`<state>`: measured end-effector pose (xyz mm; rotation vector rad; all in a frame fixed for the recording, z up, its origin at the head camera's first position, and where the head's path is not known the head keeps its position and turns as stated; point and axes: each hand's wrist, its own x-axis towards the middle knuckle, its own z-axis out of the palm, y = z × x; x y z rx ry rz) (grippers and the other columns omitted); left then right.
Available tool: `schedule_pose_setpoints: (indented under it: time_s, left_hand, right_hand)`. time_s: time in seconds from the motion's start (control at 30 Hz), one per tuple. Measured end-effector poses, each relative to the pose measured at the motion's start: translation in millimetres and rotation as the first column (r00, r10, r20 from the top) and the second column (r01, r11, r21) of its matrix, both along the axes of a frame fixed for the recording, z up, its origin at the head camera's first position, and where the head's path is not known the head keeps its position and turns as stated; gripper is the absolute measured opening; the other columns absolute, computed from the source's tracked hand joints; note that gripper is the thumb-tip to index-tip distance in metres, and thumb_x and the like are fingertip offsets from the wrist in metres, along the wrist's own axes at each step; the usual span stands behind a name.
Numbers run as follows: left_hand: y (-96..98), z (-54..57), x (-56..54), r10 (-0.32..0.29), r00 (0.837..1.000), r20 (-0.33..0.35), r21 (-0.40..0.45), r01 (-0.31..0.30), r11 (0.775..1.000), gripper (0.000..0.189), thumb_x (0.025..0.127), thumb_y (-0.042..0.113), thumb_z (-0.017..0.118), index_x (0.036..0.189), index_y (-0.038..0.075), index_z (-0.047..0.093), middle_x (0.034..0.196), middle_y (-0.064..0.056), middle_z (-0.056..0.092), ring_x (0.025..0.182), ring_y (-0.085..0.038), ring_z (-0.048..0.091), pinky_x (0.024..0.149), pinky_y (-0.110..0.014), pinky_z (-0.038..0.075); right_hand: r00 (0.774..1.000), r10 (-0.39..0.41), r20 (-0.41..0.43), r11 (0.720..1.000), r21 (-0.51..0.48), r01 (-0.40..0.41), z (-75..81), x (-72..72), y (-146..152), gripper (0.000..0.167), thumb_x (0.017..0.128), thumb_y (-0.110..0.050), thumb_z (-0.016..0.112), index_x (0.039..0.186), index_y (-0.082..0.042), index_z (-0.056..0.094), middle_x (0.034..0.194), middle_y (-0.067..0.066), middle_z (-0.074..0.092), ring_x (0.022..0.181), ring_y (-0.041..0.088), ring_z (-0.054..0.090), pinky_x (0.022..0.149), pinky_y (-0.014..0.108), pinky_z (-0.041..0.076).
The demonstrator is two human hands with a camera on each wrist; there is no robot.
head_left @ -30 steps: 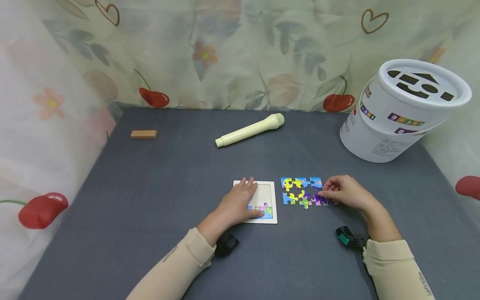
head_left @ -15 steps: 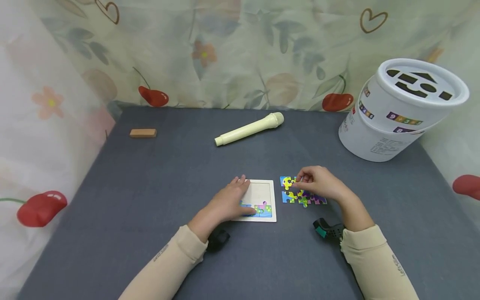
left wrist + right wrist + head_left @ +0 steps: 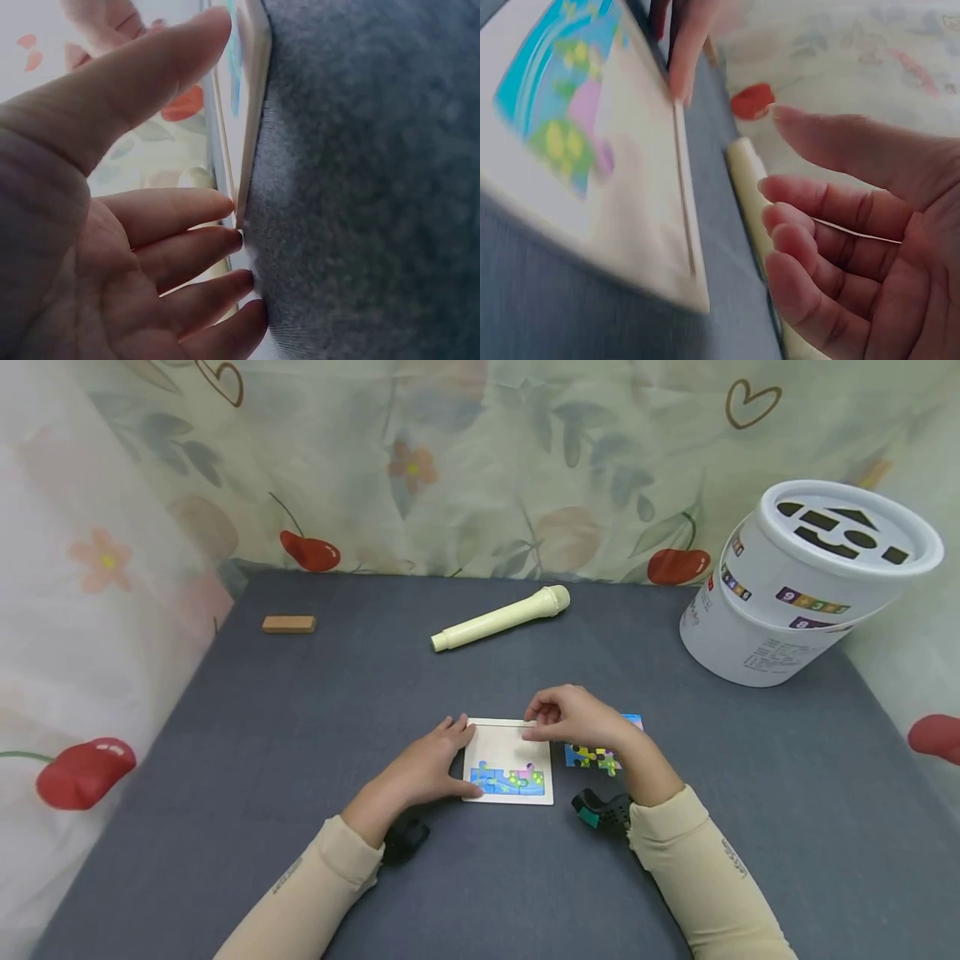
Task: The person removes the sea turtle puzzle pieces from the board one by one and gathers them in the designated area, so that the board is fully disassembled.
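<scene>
A shallow puzzle tray (image 3: 497, 745) with a pale rim lies on the dark table, joined blue, green and pink puzzle pieces (image 3: 507, 782) along its near side. My left hand (image 3: 420, 767) spans the tray's left edge, thumb at the near corner and fingertips at the far one. In the left wrist view those fingers (image 3: 187, 259) are nearly straight against the rim. Above the tray's far right part hovers my right hand (image 3: 576, 717), fingers bent. The right wrist view shows a gap between thumb and fingers (image 3: 795, 292), nothing held. Loose puzzle pieces (image 3: 588, 757) lie right of the tray, partly hidden by that hand.
A cream toy microphone (image 3: 501, 618) lies farther back on the table. The small wooden block (image 3: 288, 624) is at the back left. At the back right stands a large white bucket (image 3: 787, 602) with shaped holes in its lid. Patterned cloth (image 3: 480, 468) hangs behind the table.
My right hand has moved left from the loose pieces to above the tray. The left hand has slid left, from over the tray to its left edge, uncovering more joined pieces.
</scene>
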<state>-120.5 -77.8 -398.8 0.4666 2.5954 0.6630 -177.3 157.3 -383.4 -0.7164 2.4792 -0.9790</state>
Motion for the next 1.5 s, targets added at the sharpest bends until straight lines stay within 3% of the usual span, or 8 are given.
schedule_pose_setpoints:
  time_s: [0.23,0.43,0.57,0.67,0.9,1.5]
  left_hand:
    - [-2.0,-1.4,0.3,-0.004,1.000,-0.013,0.012,0.005,1.000,0.091,0.072,0.038,0.079,0.144,0.006,0.034,0.154,-0.012,0.023,0.144,-0.030,0.015,0.112,-0.047,0.027]
    - [-3.8,-2.9,0.7,-0.030,0.999,-0.030,0.039,0.032,0.999,0.093,0.071,0.037,0.080,0.144,0.004,0.034,0.153,-0.015,0.023,0.144,-0.032,0.015,0.112,-0.048,0.027]
    - [-4.5,-4.1,0.7,-0.041,0.999,-0.023,0.046,0.042,0.998,0.093,0.072,0.037,0.080,0.144,0.004,0.033,0.154,-0.016,0.022,0.144,-0.032,0.014,0.112,-0.048,0.026]
    - [-4.6,-6.3,0.2,-0.043,0.999,-0.027,0.046,0.044,0.998,0.092,0.072,0.037,0.079,0.144,0.004,0.032,0.154,-0.015,0.022,0.144,-0.032,0.014,0.112,-0.048,0.027]
    - [-4.7,-6.1,0.2,-0.048,0.998,-0.033,0.070,0.050,0.996,0.092,0.072,0.035,0.080,0.143,0.001,0.033,0.153,-0.018,0.023,0.143,-0.035,0.015,0.112,-0.050,0.026]
    - [-2.6,-3.3,1.1,-0.031,0.999,-0.008,0.048,0.032,0.998,0.092,0.072,0.036,0.079,0.145,0.004,0.032,0.154,-0.015,0.021,0.144,-0.031,0.013,0.112,-0.048,0.026]
  right_hand:
    - [0.995,0.092,0.023,0.996,-0.010,-0.092,3.7,1.1,-27,0.024,0.078,-0.016,0.074,0.096,-0.002,0.068,0.077,0.002,0.063,0.071,0.010,0.056,0.063,0.023,0.047]
    - [0.989,0.131,0.070,0.991,0.016,-0.132,-1.6,7.0,-45,0.026,0.077,-0.015,0.075,0.098,-0.003,0.067,0.077,0.001,0.062,0.063,0.007,0.053,0.058,0.021,0.046]
    - [0.981,0.118,0.155,0.991,0.037,-0.126,-7.2,14.1,-53,0.023,0.077,-0.014,0.076,0.096,-0.005,0.067,0.076,0.001,0.058,0.053,0.007,0.049,0.047,0.021,0.045]
    - [0.979,0.110,0.174,0.992,0.037,-0.118,-11.5,18.0,-56,0.020,0.076,-0.011,0.076,0.091,-0.005,0.067,0.074,0.001,0.056,0.050,0.008,0.047,0.043,0.021,0.043]
    - [0.990,0.108,0.093,0.993,0.036,-0.112,-21.0,21.0,-60,0.015,0.074,-0.008,0.076,0.083,-0.004,0.065,0.069,0.000,0.057,0.060,0.007,0.049,0.056,0.018,0.042]
    - [0.982,0.094,0.161,0.995,0.002,-0.096,-22.3,20.8,-59,0.020,0.074,-0.006,0.076,0.085,-0.004,0.059,0.072,0.001,0.055,0.064,0.009,0.050,0.059,0.019,0.043]
